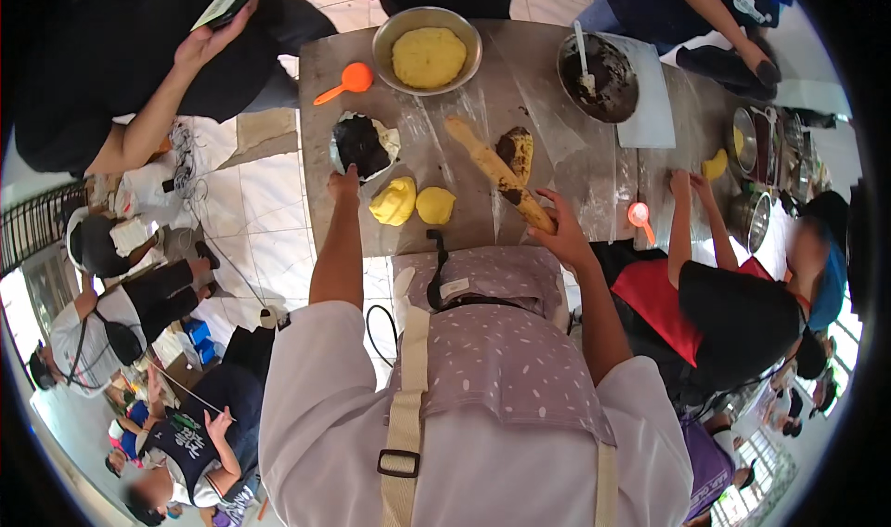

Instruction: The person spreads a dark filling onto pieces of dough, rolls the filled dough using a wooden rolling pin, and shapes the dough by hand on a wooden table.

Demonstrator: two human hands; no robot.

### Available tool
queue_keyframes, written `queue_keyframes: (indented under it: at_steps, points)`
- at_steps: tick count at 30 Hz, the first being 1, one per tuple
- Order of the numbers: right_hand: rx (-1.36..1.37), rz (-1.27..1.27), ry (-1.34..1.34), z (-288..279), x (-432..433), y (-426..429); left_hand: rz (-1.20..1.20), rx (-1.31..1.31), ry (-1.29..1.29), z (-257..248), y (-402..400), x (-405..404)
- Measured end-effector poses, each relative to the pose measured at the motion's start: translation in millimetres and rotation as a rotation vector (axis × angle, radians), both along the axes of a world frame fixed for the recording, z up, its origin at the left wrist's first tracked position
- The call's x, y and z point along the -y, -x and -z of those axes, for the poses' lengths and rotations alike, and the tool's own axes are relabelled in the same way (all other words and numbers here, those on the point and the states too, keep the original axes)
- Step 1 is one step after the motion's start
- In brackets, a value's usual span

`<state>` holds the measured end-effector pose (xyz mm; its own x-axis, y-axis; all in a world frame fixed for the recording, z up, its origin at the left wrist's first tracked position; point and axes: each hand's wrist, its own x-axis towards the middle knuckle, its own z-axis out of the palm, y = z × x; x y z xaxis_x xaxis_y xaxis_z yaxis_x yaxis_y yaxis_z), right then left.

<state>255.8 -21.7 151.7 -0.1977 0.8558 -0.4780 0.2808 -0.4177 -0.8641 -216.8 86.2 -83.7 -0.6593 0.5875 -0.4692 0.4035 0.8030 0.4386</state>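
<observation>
My left hand is at the near edge of an opened silvery wrapper holding a black paste; its thumb and fingers pinch that edge. My right hand grips the near end of a wooden rolling pin, which lies slantwise and is smeared with dark paste. Partly behind the pin, a flattened piece of yellow dough carries dark paste on its surface. Two lumps of yellow dough, a larger one and a smoother round one, sit side by side between my hands.
A steel bowl of yellow dough stands at the far edge beside an orange scoop. Another bowl, smeared dark, holds a spatula. Several people stand around the plastic-covered table; a co-worker's hands are at the right, near a small scoop.
</observation>
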Motion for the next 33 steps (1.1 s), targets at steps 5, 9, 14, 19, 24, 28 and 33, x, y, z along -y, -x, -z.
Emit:
queue_keyframes:
  at_steps: [5, 9, 14, 19, 24, 28, 33]
  points:
    - [-0.104, 0.007, 0.020, -3, -8, 14, -0.108, -0.002, 0.125, 6, 2, -33]
    - [-0.171, 0.092, 0.059, -3, -6, 19, -0.148, 0.171, 0.063, 4, 11, -30]
    - [-0.115, 0.117, 0.092, 1, -7, 7, -0.380, 0.739, -0.584, -44, -30, -4]
    - [-0.097, 0.061, 0.181, 16, -11, 0, -0.355, 1.136, -0.737, -157, -107, 29]
    - [-0.155, 0.080, 0.137, 19, -11, 5, -0.438, 1.458, -0.418, -198, -193, 52]
    - [0.178, -0.047, -0.235, 10, -17, 13, -0.368, 1.366, -0.366, -169, -227, 63]
    - [0.183, -0.120, -0.231, 16, -18, 6, 0.054, 1.743, -0.687, -205, -253, 62]
